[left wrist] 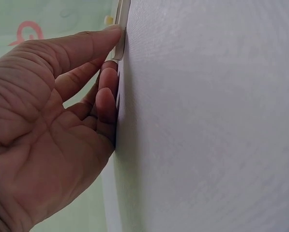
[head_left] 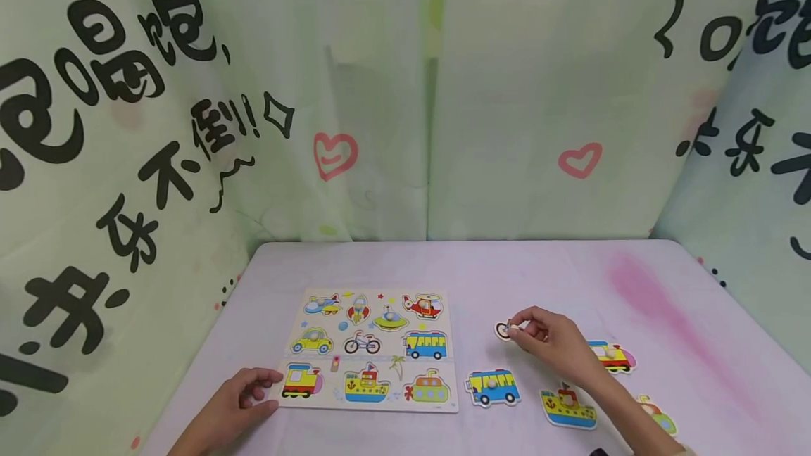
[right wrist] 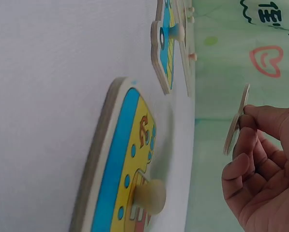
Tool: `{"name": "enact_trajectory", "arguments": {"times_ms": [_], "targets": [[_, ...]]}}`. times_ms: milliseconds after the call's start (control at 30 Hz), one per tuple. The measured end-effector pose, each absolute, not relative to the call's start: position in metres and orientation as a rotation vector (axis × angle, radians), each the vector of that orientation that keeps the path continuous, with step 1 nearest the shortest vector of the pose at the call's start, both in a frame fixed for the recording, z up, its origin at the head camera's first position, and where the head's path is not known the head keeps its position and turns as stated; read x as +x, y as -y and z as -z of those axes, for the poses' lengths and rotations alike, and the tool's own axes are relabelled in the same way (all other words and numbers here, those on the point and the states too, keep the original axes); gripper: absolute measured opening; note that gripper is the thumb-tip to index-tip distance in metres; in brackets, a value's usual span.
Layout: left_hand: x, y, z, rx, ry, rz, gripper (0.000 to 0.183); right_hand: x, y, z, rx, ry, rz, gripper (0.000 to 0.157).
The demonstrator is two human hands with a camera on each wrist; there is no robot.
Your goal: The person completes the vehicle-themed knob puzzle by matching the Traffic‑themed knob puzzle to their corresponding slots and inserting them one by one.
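Observation:
A wooden puzzle board (head_left: 329, 403) with pictures of vehicles lies on the table. My left hand (head_left: 237, 403) holds it at its lower left corner, thumb and index finger at the edge; in the left wrist view the thumb presses on the board's side (left wrist: 120, 46). To the right of the board, my right hand (head_left: 551, 340) pinches a bicycle puzzle piece (head_left: 503, 331) between thumb and fingers. The right wrist view shows this thin piece (right wrist: 236, 121) edge-on, raised off the table. Nearest below that hand are a blue bus piece (head_left: 493, 388) and a yellow ship piece (head_left: 568, 408).
A train piece (head_left: 611, 356) and a submarine piece (head_left: 659, 415) lie partly behind the right forearm. Round wooden knobs (right wrist: 151, 195) stick up from the loose pieces. A printed curtain (head_left: 494, 125) encloses the table (head_left: 538, 266) at the back and sides.

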State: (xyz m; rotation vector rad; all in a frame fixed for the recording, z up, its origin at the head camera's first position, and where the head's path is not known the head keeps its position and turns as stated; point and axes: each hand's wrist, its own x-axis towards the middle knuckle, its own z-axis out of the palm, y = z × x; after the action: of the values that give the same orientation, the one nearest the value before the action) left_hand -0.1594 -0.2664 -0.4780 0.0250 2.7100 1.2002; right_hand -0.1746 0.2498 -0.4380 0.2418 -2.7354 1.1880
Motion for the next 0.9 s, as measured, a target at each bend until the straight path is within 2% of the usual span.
{"name": "enact_trajectory", "arguments": {"times_ms": [633,900], "targets": [[-0.16,0.27,0.48,0.047,-2.695,-1.222,0.041,-0.185,-0.203,0.428,0.304,2.846,-1.254,0.015],[-0.16,0.267,0.48,-0.019,-2.692,-1.218,0.041,-0.185,-0.183,0.43,0.515,2.828,-1.273,0.015]]}}
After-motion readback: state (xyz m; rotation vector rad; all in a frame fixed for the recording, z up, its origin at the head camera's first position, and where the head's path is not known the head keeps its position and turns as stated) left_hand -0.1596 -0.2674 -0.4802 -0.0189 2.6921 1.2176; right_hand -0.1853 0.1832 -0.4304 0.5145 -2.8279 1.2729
